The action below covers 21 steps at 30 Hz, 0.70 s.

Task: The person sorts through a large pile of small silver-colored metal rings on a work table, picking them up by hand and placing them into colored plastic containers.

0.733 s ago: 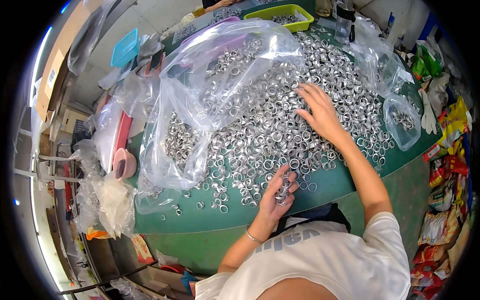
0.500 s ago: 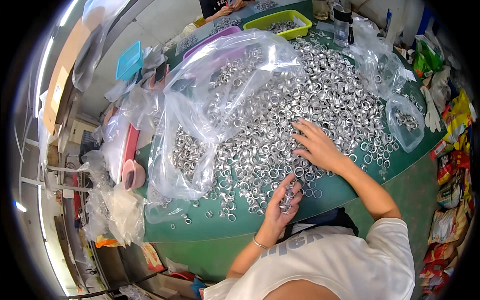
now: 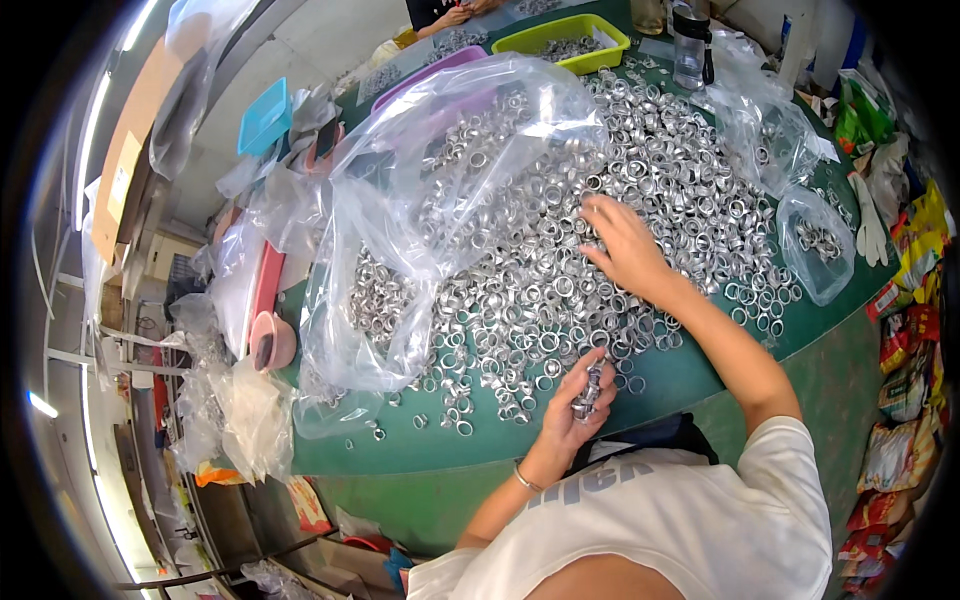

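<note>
At the far left, crumpled clear bags (image 3: 235, 405) are heaped at the table's edge, and a pink dish (image 3: 270, 340) is seen just beside them. A blue tray (image 3: 264, 117) is set further back on that side. A large clear plastic bag (image 3: 420, 210) is spread over the left part of the green table (image 3: 700, 375), and many metal rings are seen through it. To its right, a wide pile of loose metal rings (image 3: 640, 170) is spread across the tabletop, reaching almost to the near edge.

Near that edge, the left hand (image 3: 580, 405) is raised just above the table, its fingers closed around a short stack of rings (image 3: 590, 388); a thin bracelet is worn on the wrist. Further back and to the right, the right hand (image 3: 625, 245) is laid flat on the pile with the fingers spread wide, pressed onto the rings; whether any ring is pinched beneath it cannot be told.

At the back, a yellow-green tray (image 3: 575, 40) with more rings and a clear bottle (image 3: 690, 45) are placed. Two smaller clear bags (image 3: 815, 245) with rings are set at the right, and a pair of white gloves (image 3: 870, 225) is laid beside them. Another person's hands are seen at the top edge.
</note>
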### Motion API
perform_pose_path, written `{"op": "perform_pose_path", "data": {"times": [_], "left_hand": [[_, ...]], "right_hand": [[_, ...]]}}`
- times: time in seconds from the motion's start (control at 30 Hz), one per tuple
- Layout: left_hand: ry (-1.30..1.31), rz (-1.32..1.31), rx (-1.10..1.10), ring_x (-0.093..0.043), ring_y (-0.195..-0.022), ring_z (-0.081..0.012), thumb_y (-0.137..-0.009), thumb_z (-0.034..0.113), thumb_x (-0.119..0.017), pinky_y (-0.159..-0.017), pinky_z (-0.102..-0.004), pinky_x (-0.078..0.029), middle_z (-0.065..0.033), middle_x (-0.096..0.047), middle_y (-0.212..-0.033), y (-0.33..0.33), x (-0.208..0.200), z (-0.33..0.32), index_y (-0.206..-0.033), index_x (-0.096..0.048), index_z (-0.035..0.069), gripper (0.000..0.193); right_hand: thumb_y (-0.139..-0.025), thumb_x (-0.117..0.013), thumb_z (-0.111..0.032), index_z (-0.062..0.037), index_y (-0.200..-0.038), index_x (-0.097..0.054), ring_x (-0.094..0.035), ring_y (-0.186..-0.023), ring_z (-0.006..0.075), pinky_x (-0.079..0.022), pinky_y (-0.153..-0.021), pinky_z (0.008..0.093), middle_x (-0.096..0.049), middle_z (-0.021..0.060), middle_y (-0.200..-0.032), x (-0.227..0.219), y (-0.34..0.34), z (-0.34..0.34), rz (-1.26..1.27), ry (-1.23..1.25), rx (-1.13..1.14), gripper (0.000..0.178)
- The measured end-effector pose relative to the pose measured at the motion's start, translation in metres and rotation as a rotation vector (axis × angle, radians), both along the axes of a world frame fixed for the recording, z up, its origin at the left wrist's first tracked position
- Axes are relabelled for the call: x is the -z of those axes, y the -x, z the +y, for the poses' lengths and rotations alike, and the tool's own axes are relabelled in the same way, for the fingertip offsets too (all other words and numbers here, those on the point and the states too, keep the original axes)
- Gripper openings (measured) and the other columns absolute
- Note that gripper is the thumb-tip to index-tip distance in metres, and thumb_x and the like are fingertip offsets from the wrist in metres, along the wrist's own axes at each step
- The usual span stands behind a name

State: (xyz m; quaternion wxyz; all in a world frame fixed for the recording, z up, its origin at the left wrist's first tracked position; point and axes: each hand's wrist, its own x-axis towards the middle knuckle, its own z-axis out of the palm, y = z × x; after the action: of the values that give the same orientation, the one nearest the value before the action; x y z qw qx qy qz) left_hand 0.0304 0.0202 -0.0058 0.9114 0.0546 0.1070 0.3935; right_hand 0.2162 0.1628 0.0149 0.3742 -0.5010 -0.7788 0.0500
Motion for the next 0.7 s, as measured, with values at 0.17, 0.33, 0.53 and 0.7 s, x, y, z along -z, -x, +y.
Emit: {"op": "perform_pose_path", "data": {"times": [0.17, 0.33, 0.53, 0.7], "left_hand": [[0.024, 0.061, 0.007, -0.041, -0.063, -0.0125, -0.086, 0.017, -0.058, -0.040, -0.0173, -0.035, -0.0065, -0.042, -0.090, -0.003, -0.012, 0.002, -0.121, -0.047, 0.012, 0.037], [-0.011, 0.262, -0.044, -0.051, -0.076, -0.0153, -0.085, 0.011, -0.058, -0.046, -0.0172, -0.041, -0.0091, -0.052, -0.105, -0.005, -0.016, -0.001, -0.118, -0.050, 0.012, 0.033], [0.040, 0.217, -0.014, -0.047, -0.076, -0.0148, -0.085, 0.014, -0.058, -0.045, -0.0171, -0.041, -0.0071, -0.048, -0.098, -0.004, -0.022, 0.000, -0.130, -0.040, 0.014, 0.048], [0.155, 0.259, 0.005, -0.057, -0.085, -0.0185, -0.089, 0.024, -0.053, -0.048, -0.0191, -0.046, -0.0066, -0.053, -0.095, 0.001, -0.013, 0.003, -0.130, -0.040, 0.008, 0.046]], "right_hand": [[-0.078, -0.066, -0.018, -0.0042, -0.108, -0.055, -0.032, -0.128, 0.0338, -0.031, -0.100, 0.0466, -0.051, 0.0094, -0.117, -0.015, -0.001, -0.059, -0.150, 0.099, -0.119, 0.035], [-0.077, -0.065, -0.011, -0.0027, -0.099, -0.060, -0.041, -0.123, 0.0323, -0.037, -0.096, 0.0442, -0.049, 0.0105, -0.126, -0.003, -0.011, -0.102, -0.023, 0.169, -0.114, 0.024], [-0.075, -0.062, 0.001, 0.0005, -0.092, -0.062, -0.051, -0.109, 0.0318, -0.042, -0.090, 0.0398, -0.057, 0.0121, -0.111, -0.002, -0.018, -0.122, 0.224, 0.088, 0.107, 0.017], [-0.074, -0.060, 0.006, 0.0009, -0.089, -0.063, -0.054, -0.094, 0.0284, -0.043, -0.082, 0.0359, -0.059, 0.0110, -0.098, -0.005, -0.006, -0.135, 0.389, 0.091, 0.195, 0.016]]}}
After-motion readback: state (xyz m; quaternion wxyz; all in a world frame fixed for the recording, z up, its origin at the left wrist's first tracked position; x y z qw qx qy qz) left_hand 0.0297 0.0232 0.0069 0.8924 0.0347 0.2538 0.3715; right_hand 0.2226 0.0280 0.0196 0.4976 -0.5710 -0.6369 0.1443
